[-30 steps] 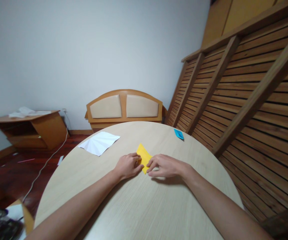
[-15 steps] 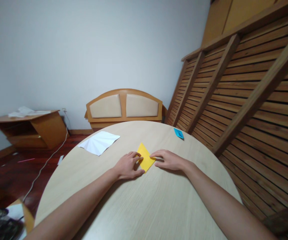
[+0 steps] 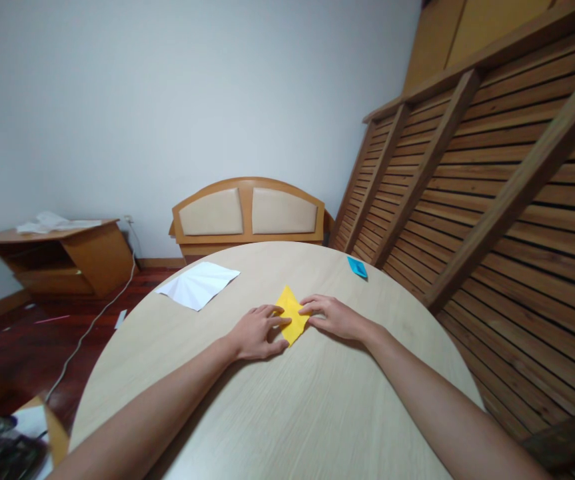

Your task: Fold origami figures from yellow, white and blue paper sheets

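Note:
A folded yellow paper lies flat on the round light-wood table, shaped like a diamond. My left hand presses its fingertips on the paper's left edge. My right hand presses fingertips on the paper's right corner. Both hands rest flat on the table with the paper between them.
A creased white sheet lies at the table's far left. A small folded blue paper sits at the far right edge. Behind the table stands a padded headboard; slatted wooden panels lean at right. A low cabinet and cable are at left.
My right hand slid from the paper's near corner up to its right corner, uncovering more of the yellow paper. My left hand stayed on the left edge.

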A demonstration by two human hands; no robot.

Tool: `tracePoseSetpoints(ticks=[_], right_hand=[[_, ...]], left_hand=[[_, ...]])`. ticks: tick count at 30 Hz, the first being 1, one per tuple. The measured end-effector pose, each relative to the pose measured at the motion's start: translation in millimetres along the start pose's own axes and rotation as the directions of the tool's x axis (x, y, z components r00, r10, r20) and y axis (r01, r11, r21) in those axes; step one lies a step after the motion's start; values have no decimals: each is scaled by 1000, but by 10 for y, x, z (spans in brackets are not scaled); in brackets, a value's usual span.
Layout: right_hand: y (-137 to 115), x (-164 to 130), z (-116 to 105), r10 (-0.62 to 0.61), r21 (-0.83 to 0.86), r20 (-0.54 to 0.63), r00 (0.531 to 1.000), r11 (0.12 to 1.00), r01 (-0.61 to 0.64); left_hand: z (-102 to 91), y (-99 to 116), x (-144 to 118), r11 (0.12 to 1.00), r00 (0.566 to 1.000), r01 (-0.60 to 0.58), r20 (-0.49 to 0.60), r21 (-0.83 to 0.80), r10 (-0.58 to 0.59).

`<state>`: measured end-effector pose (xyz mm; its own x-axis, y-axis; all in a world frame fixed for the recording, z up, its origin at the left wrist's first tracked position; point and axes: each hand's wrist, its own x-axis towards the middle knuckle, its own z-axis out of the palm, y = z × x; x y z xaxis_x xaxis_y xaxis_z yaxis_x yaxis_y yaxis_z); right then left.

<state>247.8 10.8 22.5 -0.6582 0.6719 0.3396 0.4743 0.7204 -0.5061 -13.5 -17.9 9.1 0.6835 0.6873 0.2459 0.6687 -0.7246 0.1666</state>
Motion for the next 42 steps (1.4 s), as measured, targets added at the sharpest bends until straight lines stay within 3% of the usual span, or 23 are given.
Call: tracePoseSetpoints(ticks=[22, 30, 42], right_hand=[[-74, 15, 20, -99, -136, 101, 990, 984, 112], [-87, 37, 106, 65, -92, 0, 998, 994, -65], [36, 43, 285, 40, -152, -64, 997, 987, -50]], left_hand=[[45, 27, 35, 998, 1000, 24, -3, -55, -24], [22, 53, 44, 997, 1000, -11, 6, -83, 12], [18, 70, 67, 991, 997, -80, -32, -106, 77]])
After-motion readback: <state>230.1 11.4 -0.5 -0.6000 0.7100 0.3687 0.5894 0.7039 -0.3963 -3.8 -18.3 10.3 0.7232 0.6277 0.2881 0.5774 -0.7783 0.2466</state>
